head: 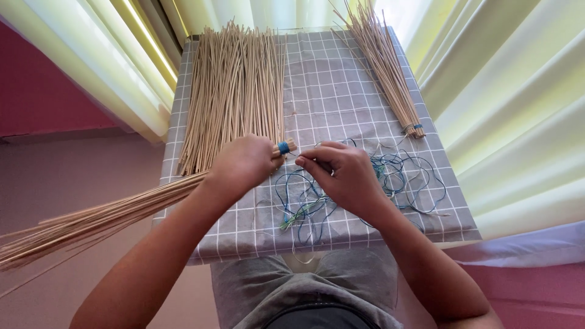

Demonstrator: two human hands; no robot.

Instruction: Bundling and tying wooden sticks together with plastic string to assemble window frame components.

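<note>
Two hands, left hand (244,163) gripping stick bundle (109,216)

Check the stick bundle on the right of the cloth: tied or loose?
Tied. The stick bundle has a band wrapped around its near end, and the sticks fan out toward the far end. Neither hand touches it.

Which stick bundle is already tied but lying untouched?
The small bundle at the cloth's far right corner, blue thread around its end; neither hand touches it.
</note>
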